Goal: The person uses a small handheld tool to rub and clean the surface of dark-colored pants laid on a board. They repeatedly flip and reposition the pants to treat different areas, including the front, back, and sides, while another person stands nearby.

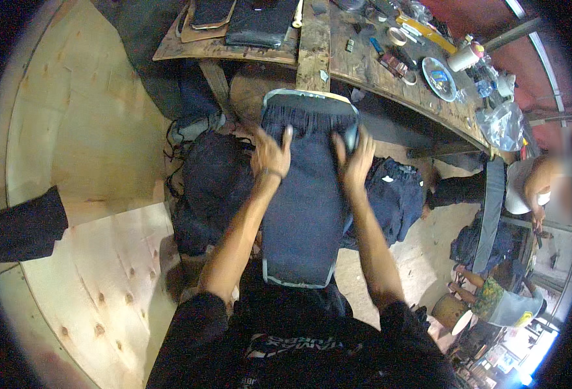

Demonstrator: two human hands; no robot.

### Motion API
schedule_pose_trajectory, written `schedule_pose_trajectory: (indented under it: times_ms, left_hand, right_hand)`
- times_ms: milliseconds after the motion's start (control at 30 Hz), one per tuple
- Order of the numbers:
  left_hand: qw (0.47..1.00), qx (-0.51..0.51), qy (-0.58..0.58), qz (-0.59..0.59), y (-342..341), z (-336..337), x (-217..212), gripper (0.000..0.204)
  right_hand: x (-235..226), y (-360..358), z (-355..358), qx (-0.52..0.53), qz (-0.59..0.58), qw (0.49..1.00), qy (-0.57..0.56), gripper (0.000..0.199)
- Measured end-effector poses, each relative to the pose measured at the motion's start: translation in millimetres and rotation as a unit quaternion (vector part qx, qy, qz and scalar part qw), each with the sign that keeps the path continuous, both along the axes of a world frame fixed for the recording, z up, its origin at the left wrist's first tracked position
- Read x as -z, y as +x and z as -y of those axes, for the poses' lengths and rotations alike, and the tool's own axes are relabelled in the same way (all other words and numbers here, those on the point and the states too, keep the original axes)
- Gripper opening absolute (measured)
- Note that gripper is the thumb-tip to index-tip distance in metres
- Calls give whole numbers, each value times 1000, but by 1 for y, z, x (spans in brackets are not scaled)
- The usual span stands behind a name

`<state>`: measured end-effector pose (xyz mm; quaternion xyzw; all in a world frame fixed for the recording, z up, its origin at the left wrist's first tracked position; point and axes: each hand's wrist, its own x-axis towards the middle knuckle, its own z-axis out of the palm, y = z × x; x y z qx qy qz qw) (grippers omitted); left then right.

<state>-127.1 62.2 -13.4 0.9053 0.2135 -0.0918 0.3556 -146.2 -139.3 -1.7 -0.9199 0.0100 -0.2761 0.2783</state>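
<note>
Across the left half of the frame you have pale plywood sheets (85, 129), and along the top runs a rough wooden workbench (370, 58) crowded with small tools, a roll of tape, a plate and a clear bag. Below the bench, heaps of dark cloth (396, 194) lie on the floor to either side of you, and at the right edge another person sits beside a long grey strip. In the centre of the frame, a dark blue garment (305, 201) is pulled over a long board with a grey rim (309, 97); its long axis runs from your lap at lower centre straight away from you to the bench edge at upper centre. Your left hand (270, 154) lies flat on the garment's left side near the far end, fingers spread and pressing, gripping nothing. Your right hand (354, 159) rests on the right edge at about the same height, fingers splayed, and curled slightly over the edge; whether it pinches the cloth, you cannot tell from here. Both hands sit about equally near the gathered far end, which lies just beyond your fingertips.
</note>
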Motion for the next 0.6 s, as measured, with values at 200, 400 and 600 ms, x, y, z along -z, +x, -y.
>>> schedule_pose_trajectory:
  times_ms: [200,400,600]
  left_hand:
    - [896,216,101,375,32,5,-13,74]
    - [872,476,112,18,63,9,-59,85]
    - [834,513,-76,-189,80,4,-45,81]
  right_hand:
    - [17,80,10,18,-6,1000,-13,64]
    - [20,66,7,35,13,999,-8,65]
    - [26,74,10,39,12,999,6,64]
